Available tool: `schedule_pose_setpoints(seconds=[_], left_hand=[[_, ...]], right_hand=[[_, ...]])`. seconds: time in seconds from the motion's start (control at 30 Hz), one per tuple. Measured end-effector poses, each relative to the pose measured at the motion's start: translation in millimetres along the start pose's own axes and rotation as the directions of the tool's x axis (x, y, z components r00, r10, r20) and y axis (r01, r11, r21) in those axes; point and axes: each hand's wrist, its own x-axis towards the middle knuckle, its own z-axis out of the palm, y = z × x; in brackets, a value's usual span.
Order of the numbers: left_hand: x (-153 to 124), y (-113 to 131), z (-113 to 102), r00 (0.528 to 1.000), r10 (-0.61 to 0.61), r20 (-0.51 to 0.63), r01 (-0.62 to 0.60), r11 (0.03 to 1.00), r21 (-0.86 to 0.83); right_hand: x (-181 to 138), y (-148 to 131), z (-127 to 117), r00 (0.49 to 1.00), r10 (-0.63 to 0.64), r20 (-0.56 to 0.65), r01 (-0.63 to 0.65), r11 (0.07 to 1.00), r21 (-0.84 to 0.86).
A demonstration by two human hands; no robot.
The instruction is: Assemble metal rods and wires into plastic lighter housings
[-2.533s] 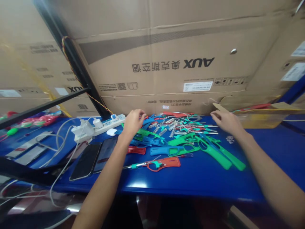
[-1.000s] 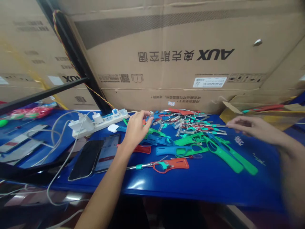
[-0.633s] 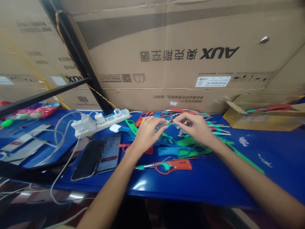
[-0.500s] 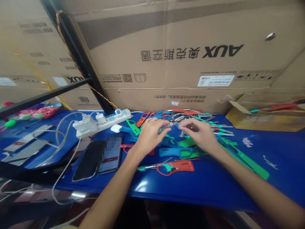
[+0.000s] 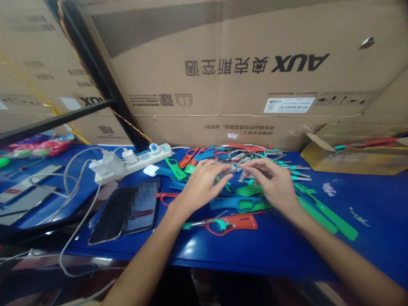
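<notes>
a small clear piece [image 5: 228, 170] is being pinched over the parts pile [image 5: 236, 155] by the left hand [image 5: 202, 182], with the right hand [image 5: 277, 182] being held bunched by its end (can't tell on what), one orange handle [image 5: 244, 221] up front seemingly being part-filled, loads being left loose.

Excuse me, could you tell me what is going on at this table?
A person's left hand pinches a small clear part above a blue table, with the right hand close beside it; whether that hand touches it is unclear. Around them lie lighter parts, including green casings; an orange casing lies nearer the person.
</notes>
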Motion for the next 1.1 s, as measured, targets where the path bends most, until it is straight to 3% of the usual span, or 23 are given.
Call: schedule_pose_setpoints(seconds=[0.37, 0.73, 1.1], left_hand=[[-0.5, 1.4, 2.4, 1.000, -0.011, -0.006, 0.011, 0.999, -0.050], [0.0, 1.4, 1.5, 1.000, 0.006, -0.020, -0.007, 0.997, -0.071], [-0.2, 1.0, 1.2, 0.999, 0.045, -0.011, -0.045, 0.996, -0.077]], right_hand=[[-2.5, -5.0, 4.9, 0.990, 0.066, 0.124, -0.088, 0.979, 0.181], [-2.9, -5.1, -0.7, 0.987, 0.009, 0.163, -0.020, 0.997, 0.071], [-5.9, -9.8, 1.3, 0.975, 0.038, 0.220, -0.066, 0.990, 0.125]])
